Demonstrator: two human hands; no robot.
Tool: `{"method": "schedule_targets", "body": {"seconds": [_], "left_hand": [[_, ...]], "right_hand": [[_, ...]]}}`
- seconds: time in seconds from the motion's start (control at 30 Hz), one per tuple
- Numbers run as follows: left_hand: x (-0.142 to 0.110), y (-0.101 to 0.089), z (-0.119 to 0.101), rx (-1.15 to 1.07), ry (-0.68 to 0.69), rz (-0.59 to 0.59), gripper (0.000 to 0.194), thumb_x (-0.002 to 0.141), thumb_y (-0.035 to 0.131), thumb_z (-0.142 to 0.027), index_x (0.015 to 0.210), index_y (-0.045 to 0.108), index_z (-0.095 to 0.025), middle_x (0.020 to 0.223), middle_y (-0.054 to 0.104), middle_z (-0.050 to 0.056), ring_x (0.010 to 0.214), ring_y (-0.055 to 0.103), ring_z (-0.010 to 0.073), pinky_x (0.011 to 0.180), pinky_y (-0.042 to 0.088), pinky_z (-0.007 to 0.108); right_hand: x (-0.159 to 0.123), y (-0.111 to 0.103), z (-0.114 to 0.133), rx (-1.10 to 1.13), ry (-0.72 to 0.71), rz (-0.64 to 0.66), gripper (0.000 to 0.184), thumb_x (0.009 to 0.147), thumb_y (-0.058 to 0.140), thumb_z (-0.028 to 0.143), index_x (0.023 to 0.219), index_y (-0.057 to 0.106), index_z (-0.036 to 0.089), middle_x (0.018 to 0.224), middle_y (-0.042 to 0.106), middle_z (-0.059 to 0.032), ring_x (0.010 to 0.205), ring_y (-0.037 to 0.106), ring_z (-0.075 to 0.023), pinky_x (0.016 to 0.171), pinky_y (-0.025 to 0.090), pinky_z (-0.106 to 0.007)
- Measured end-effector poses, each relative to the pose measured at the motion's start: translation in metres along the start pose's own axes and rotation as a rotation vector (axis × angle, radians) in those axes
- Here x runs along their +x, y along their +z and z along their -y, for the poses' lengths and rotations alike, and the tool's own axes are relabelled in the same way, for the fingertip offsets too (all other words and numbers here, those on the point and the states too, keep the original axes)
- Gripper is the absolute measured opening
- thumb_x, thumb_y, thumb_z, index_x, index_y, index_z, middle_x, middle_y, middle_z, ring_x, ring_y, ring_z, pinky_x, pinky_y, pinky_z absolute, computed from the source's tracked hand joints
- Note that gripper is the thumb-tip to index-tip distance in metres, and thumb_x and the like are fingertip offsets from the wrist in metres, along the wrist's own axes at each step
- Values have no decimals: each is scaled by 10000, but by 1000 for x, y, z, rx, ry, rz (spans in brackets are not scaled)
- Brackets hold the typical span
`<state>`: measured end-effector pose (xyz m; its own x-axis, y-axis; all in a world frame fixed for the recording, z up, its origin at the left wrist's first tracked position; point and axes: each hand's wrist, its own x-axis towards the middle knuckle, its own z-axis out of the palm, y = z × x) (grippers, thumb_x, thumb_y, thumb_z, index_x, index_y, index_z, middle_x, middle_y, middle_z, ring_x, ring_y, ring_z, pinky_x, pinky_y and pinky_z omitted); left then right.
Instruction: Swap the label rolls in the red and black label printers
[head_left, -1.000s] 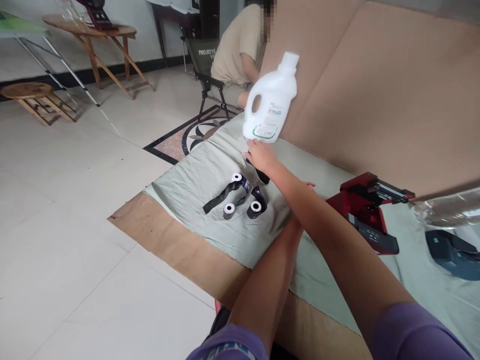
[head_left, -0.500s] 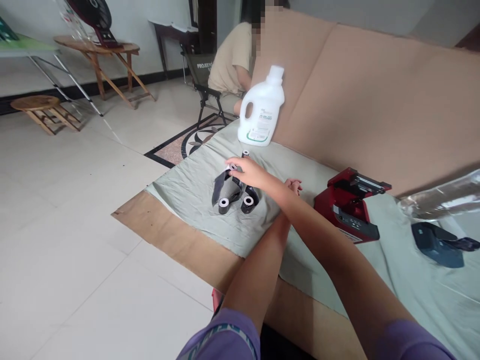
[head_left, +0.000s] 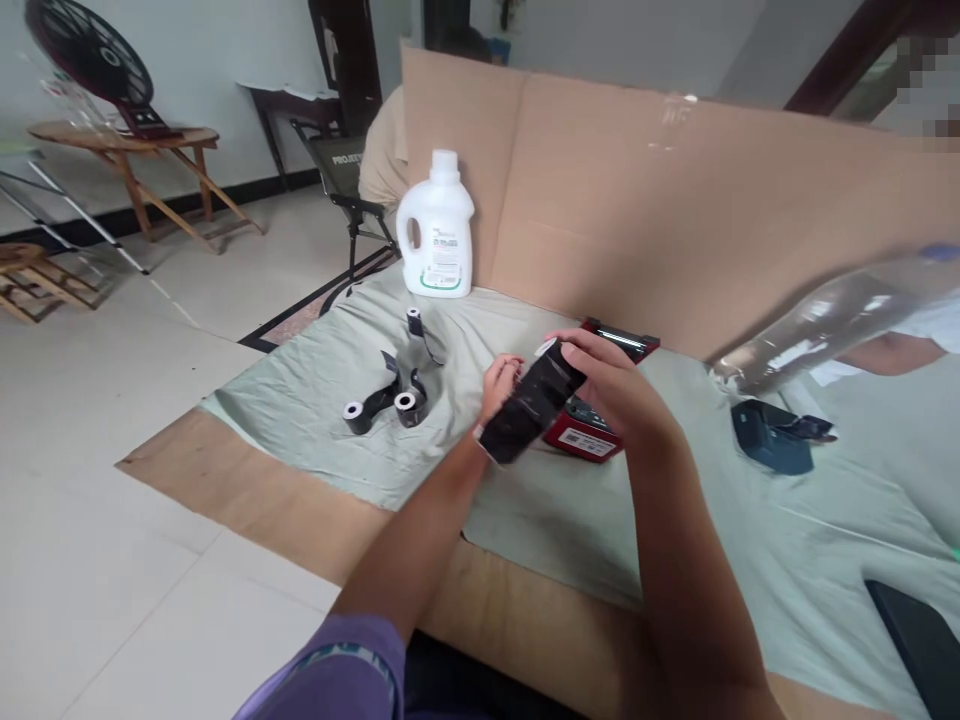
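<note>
My right hand pinches the top end of a black roll with a white core. From it a black strip hangs down to the left, in front of my left forearm. My left hand rests low over the cloth, its fingers curled in with nothing visible in them, partly hidden behind the strip. Behind my right hand stands a red machine with a white label, largely covered. Three more black rolls lie to the left: one in the middle, one at the left, one farther back.
A white jug stands at the back before a cardboard screen. To the right lie a clear plastic bottle, a dark blue device and a black flat object. Another person's arm reaches in at the right.
My right hand has lifted one black roll from the group and carried it right, before the red machine. The view has swung right, and another person's arm now shows.
</note>
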<state>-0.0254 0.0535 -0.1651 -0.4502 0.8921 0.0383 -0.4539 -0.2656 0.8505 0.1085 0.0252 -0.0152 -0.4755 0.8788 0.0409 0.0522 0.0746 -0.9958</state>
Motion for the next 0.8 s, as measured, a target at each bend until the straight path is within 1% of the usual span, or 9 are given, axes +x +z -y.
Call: {"method": "schedule_targets", "body": {"seconds": [0.1,0.2,0.3,0.37,0.5,0.57,0.63,0.73,0.8], "left_hand": [[-2,0,-2,37,-9,50,170,934,610,-207,796,696,-158,716,613,12,630,517,102,618,451,217],[-4,0,-3,82,-6,76,128,880,642,-250,793,704,-179,713,612,13,595,493,101,565,395,212],[-6,0,-3,126,10,102,128,842,652,-297,794,703,-190,717,613,15,579,493,102,539,370,218],[-8,0,-3,146,18,119,138,833,639,-313,796,700,-195,718,614,14,572,492,102,524,355,219],[-8,-1,-1,174,27,141,160,822,630,-336,788,695,-193,715,622,15,573,494,109,517,352,221],[-8,-1,0,172,44,146,166,820,635,-341,779,689,-189,719,627,16,593,505,114,530,366,223],[-8,-1,1,162,64,142,163,817,639,-335,755,671,-188,723,625,13,618,517,116,551,384,223],[-9,-1,0,170,34,115,164,813,641,-335,731,637,-193,650,573,-10,575,483,108,522,352,219],[-10,0,0,189,-2,113,172,817,633,-351,750,641,-193,627,562,-14,537,453,102,491,313,216]], "right_hand": [[-11,-47,7,-36,59,45,252,781,669,304,1027,716,274,961,646,-26,861,604,-200,664,500,-297],[-17,-76,10,-57,47,69,358,719,658,224,1064,718,295,931,637,-1,814,591,-177,638,488,-277],[-17,-86,9,-21,56,67,360,687,679,232,1043,711,272,816,612,6,640,547,-151,511,429,-264],[-15,-87,7,21,65,20,276,698,683,277,970,704,240,667,547,19,488,441,-118,412,303,-246],[-8,-85,-1,77,6,-90,155,754,643,350,814,674,210,513,404,42,401,279,-84,381,147,-244],[-6,-84,-4,99,-3,-92,140,759,643,339,813,669,213,542,435,34,416,311,-89,382,179,-245],[-6,-83,-5,114,3,-69,125,759,656,316,836,666,219,614,508,13,472,426,-118,401,289,-256],[-7,-83,-7,115,-2,-73,161,738,672,266,895,666,229,815,624,-21,701,604,-182,557,490,-305],[-6,-84,-9,71,-16,-121,260,700,666,217,959,670,238,935,653,-22,823,626,-194,662,526,-322]]}}
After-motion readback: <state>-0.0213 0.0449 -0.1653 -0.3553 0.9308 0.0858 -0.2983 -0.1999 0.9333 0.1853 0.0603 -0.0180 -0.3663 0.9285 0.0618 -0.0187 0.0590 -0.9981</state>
